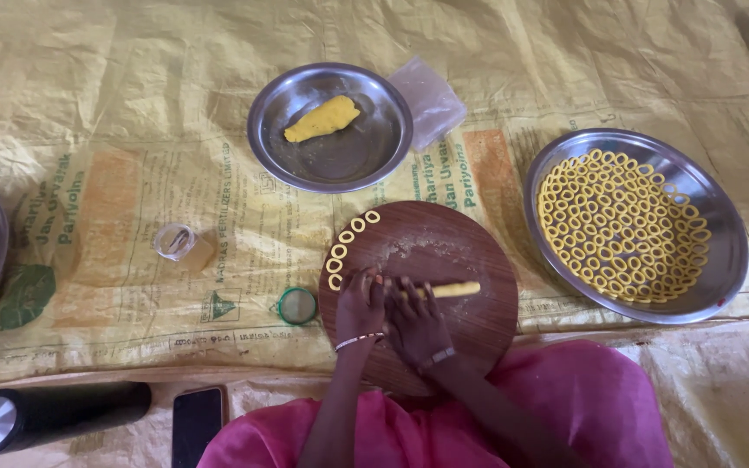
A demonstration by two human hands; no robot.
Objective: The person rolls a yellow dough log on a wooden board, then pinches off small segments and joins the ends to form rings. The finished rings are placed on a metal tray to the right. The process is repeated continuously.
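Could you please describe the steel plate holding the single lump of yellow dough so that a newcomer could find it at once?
Start at the round wooden board where both hands roll a dough strip. Directly beyond its far edge sits a round steel plate with one lump of yellow dough. Unlike the larger plate on the right, packed with dough rings, it holds only that lump.

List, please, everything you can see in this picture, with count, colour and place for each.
Wooden board: one, brown, round, centre.
Dough rings on board: about seven, yellow, left rim.
Dough roll: one, yellow, under the fingers.
Plate of rings: one, steel, right.
Plate with dough lump: one, steel, top centre.
Small lid: one, green, left of board.
Flask: one, black, bottom left.
Phone: one, black, beside flask.
Left hand: on the board.
Right hand: on the roll.
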